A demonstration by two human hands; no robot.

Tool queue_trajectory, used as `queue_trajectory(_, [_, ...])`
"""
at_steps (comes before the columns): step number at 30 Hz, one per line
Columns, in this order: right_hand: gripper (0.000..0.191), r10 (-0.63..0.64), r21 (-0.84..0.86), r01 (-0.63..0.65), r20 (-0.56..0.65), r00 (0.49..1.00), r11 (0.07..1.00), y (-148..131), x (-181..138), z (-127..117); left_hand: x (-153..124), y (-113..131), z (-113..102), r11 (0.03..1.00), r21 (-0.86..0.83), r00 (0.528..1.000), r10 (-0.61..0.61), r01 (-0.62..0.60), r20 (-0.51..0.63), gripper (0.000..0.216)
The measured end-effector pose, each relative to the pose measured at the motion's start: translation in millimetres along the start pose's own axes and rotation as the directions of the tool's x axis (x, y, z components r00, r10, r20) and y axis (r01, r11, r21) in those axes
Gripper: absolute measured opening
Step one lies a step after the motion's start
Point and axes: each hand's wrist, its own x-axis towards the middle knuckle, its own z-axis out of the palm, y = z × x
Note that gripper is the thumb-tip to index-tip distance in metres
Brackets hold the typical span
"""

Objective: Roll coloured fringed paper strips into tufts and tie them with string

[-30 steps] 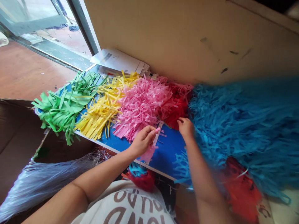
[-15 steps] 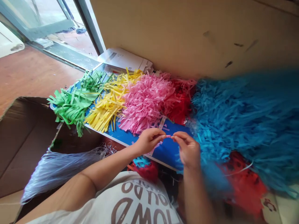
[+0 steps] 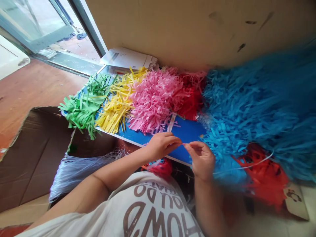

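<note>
Both my hands meet over the front edge of the blue table [image 3: 190,129]. My left hand [image 3: 161,144] pinches one end of a small pink strip [image 3: 183,144], of which only a sliver shows between the fingertips. Close by on the right, my right hand [image 3: 202,159] has its thumb and forefinger closed on the other end. Beyond them lies a heap of pink strips [image 3: 156,102], with red strips [image 3: 190,103] to its right. Yellow strips [image 3: 117,113] and green strips [image 3: 85,105] are spread to the left.
A large mass of blue strips [image 3: 251,112] covers the right side, with red-orange strips [image 3: 266,181] before it. At the left, white strings [image 3: 76,176] hang over a cardboard box [image 3: 34,154]. White papers [image 3: 128,59] lie at the back against the wall [image 3: 185,33].
My hands have drawn closer together, and less of the pink strip shows between them. The view has shifted slightly; the heaps look otherwise the same.
</note>
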Motion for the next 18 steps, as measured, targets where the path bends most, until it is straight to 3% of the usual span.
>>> queue_trajectory(7, [0.020, -0.023, 0.012, 0.023, 0.075, 0.997, 1.000, 6, -7, -6, 0, 8, -1, 0.996, -0.092, 0.999, -0.007, 0.011, 0.037, 0.027])
queue_trajectory(10, [0.017, -0.067, -0.034, 0.071, 0.088, 0.994, 0.997, 3, -11, -6, -1, 9, 5, 0.990, -0.133, 0.999, -0.045, 0.045, 0.001, 0.023])
queue_trajectory(14, [0.010, -0.172, -0.091, 0.183, 0.119, 0.978, 0.979, -1, -14, -3, -4, 10, 12, 0.999, -0.050, 0.998, -0.014, 0.011, -0.058, 0.023])
queue_trajectory(18, [0.007, -0.231, -0.055, 0.243, 0.165, 0.959, 0.969, -1, -14, -4, -5, 9, 11, 0.994, -0.110, 1.000, 0.001, -0.002, -0.010, 0.020])
